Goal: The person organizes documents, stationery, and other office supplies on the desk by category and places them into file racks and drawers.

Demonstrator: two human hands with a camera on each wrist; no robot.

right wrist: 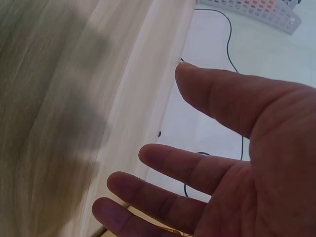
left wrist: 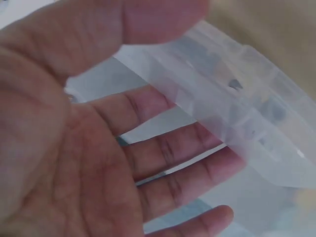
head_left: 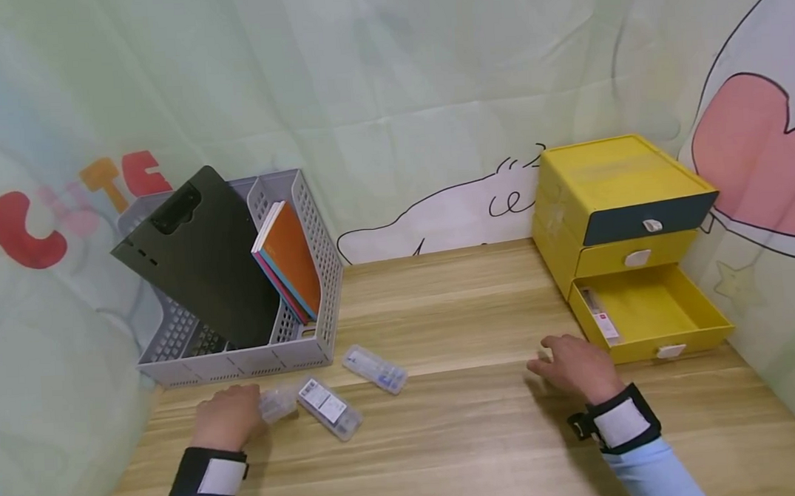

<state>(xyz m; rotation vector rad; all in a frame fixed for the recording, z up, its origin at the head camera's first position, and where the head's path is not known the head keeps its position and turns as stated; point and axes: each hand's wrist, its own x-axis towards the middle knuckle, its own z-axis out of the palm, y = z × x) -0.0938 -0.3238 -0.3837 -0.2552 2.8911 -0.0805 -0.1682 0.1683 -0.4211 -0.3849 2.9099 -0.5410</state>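
Observation:
In the head view my left hand is at the front left, pinching a small clear plastic case. Up close in the left wrist view, that see-through case lies between the thumb and the fingertips, with small dark and bluish bits showing through it. Just right of it on the table is a clear case with a white label. A second flat clear case, with blue bits inside, lies farther right. My right hand holds nothing, its fingers spread loosely above the wood in front of the pulled-out yellow drawer.
A yellow drawer unit stands at the back right; a slim white-labelled package lies in its lowest drawer. At the back left, a grey perforated organizer holds a dark clipboard and several notebooks. A printed curtain hangs behind.

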